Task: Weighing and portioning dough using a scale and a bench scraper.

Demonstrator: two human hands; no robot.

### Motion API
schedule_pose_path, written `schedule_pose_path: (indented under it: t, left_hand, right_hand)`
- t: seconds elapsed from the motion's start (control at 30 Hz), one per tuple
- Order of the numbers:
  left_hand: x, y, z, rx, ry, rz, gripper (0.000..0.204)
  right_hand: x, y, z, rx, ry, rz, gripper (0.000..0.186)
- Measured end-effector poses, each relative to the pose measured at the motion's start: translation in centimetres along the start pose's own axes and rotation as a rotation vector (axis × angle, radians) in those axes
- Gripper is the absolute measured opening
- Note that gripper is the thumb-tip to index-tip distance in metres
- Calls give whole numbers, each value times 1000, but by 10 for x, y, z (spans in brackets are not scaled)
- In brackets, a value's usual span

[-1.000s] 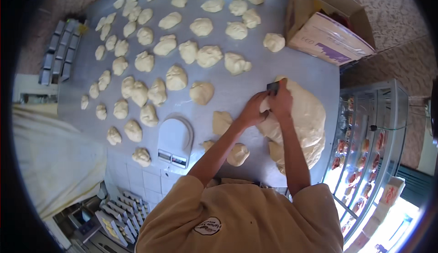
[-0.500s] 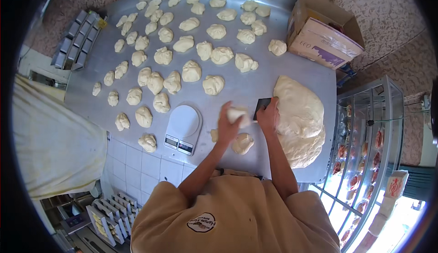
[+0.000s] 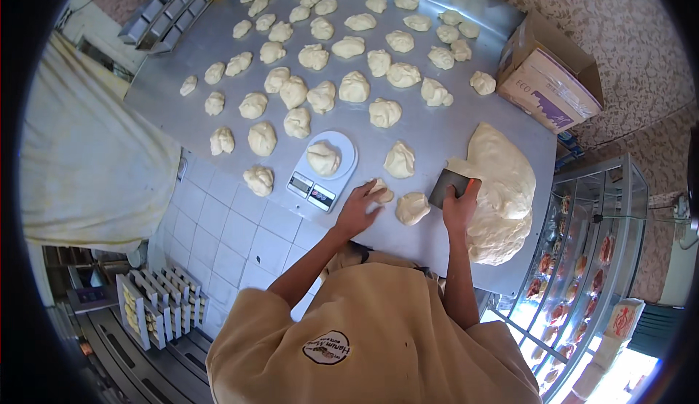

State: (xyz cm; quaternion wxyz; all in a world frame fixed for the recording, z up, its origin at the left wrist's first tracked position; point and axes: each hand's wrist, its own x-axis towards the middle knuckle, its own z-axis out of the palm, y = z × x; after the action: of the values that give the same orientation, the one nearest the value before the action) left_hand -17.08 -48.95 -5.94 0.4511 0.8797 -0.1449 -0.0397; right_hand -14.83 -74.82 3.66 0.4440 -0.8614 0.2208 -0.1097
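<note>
My left hand [image 3: 357,211] reaches over the near table edge with fingers apart, its fingertips touching a small dough piece [image 3: 381,191]. In my right hand [image 3: 460,206] is a dark-bladed dough scraper [image 3: 450,184] with an orange handle part. The scraper is beside a large, smooth dough mass [image 3: 502,178]; a thin flap of dough shows at the blade's far edge. A round dough lump [image 3: 413,209] sits between my hands, and another lump [image 3: 399,160] lies beyond them. Left of my left hand, a dough lump [image 3: 322,158] rests on the white kitchen scale [image 3: 339,179].
Many dough lumps [image 3: 313,57] are spread over the metal table [image 3: 167,61]. A cardboard box [image 3: 546,87] stands at the far right, and joined baking tins [image 3: 166,10] at the far left. A glass display cabinet [image 3: 582,251] is beside the table on the right.
My left hand has left the dough it was holding and moved to the small piece. The scale, bare before, now carries a dough lump. The view has shifted, and the scraper is turned.
</note>
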Motion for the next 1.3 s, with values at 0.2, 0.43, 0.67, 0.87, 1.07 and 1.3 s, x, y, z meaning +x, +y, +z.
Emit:
schedule_pose_path:
  t: [0.2, 0.43, 0.67, 0.87, 1.07, 1.3]
  left_hand:
    - [-1, -14, 14, -211, 122, -29, 63]
    - [27, 0, -108, 770, 295, 108, 60]
    - [45, -17, -159, -147, 439, -292, 60]
    - [-11, 4, -36, -112, 203, -19, 66]
    - [10, 10, -59, -282, -42, -324, 54]
    - [49, 28, -116, 574, 378, -629, 50]
  right_hand:
    - [-23, -1, 0, -19, -65, -83, 38]
    - [-48, -22, 18, -98, -348, -194, 34]
    - [-46, -54, 65, -255, -555, -578, 36]
    - [-46, -62, 111, -424, -594, -458, 38]
    - [-31, -22, 115, -48, -386, -214, 38]
    - [20, -8, -21, -83, -200, -49, 39]
